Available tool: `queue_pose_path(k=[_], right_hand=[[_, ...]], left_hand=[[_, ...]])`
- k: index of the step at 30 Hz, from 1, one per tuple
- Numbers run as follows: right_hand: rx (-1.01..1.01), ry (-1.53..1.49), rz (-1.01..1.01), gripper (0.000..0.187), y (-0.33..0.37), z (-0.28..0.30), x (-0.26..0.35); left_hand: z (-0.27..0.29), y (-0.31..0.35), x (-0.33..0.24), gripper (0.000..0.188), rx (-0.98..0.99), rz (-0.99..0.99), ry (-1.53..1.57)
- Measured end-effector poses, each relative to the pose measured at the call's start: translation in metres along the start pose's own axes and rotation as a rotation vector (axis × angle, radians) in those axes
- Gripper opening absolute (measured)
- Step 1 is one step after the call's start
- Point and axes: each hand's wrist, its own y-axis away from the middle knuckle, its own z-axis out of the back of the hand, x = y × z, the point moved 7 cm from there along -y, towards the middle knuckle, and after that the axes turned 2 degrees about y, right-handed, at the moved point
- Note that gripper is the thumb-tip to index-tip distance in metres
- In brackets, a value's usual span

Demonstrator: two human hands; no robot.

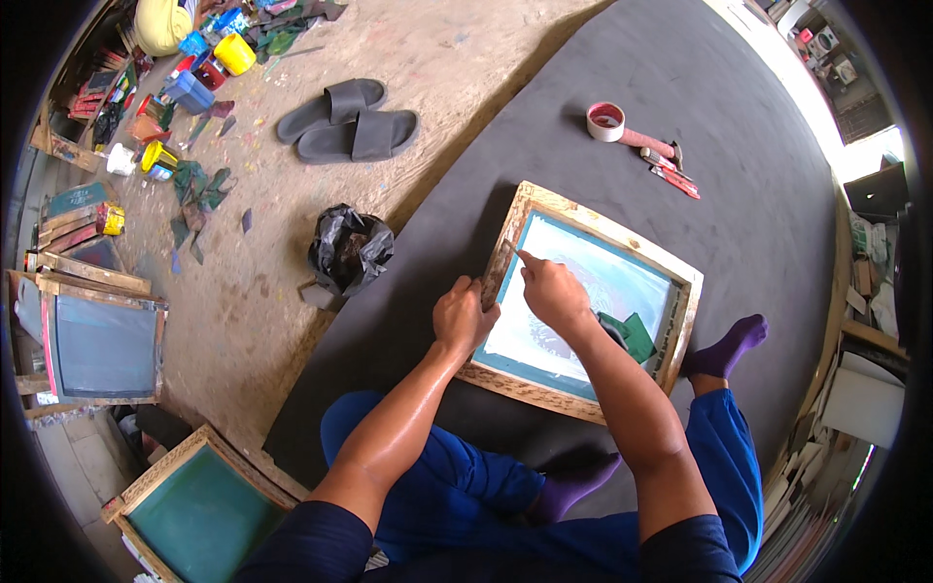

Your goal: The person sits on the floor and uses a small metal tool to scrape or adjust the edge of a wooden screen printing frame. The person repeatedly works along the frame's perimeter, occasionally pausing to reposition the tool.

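Note:
A wooden screen-printing frame lies tilted on the dark surface before my lap, its mesh pale with a teal border. My left hand is closed around the frame's left side bar. Over the mesh, my right hand has its fingers drawn together, the fingertips at the inner edge of that same bar. Whatever they pinch there is too small to make out. Green pieces of sheet or cloth lie on the mesh beside my right wrist, with a dark item partly hidden by my forearm.
A tape roll, a red-handled hammer and red cutters lie beyond the frame. Left on the floor are a black plastic bag, grey slippers, paint containers and more screen frames. My purple-socked foot is right of the frame.

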Motion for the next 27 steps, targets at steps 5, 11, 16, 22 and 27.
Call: queue_pose_path(k=[5, 11, 16, 22, 27], right_hand=[[0.014, -0.037, 0.058, 0.040, 0.001, -0.001, -0.003], [-0.175, -0.412, 0.200, 0.040, -0.022, -0.037, -0.055], [0.289, -0.842, -0.314, 0.037, -0.001, -0.030, -0.035], [-0.152, -0.342, 0.080, 0.037, -0.002, -0.009, -0.033], [-0.180, -0.262, 0.084, 0.035, -0.006, 0.000, -0.025]], left_hand=[[0.001, 0.000, 0.003, 0.034, 0.026, 0.000, -0.013], [-0.001, -0.003, -0.003, 0.033, 0.047, -0.007, 0.014], [0.001, 0.000, 0.008, 0.036, 0.064, 0.071, -0.017], [0.003, 0.001, 0.002, 0.040, 0.023, 0.097, 0.001], [-0.001, -0.001, 0.006, 0.041, 0.032, 0.057, 0.012]])
